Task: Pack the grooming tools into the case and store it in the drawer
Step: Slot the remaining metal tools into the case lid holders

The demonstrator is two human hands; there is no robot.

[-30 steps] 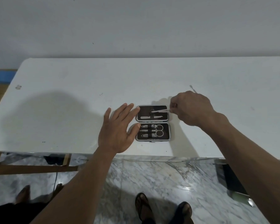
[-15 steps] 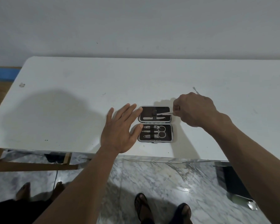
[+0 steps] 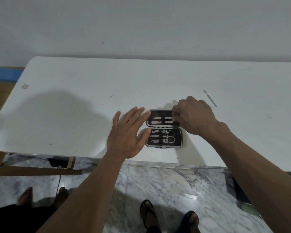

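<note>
A small dark grooming case (image 3: 178, 144) lies open on the white table (image 3: 74, 106) near its front edge. Its near half holds clippers and scissors (image 3: 169, 138) under a strap. Its far half holds two thin metal tools; my right hand (image 3: 194, 115) pinches the end of the upper tool (image 3: 160, 118), which lies under the strap. Against the case's left side rests my left hand (image 3: 127, 134), flat with fingers spread. One more thin metal tool (image 3: 210, 98) lies loose on the table behind my right hand.
A pale wall stands behind the table. Below the front edge are a marble floor, a wooden frame (image 3: 35, 169) at the left, my sandalled feet (image 3: 148, 214) and another person's bare feet (image 3: 25, 195) at the lower left.
My right hand has pushed the thin tool leftward from above the far half into place under its strap. My left hand stays flat beside the case.
</note>
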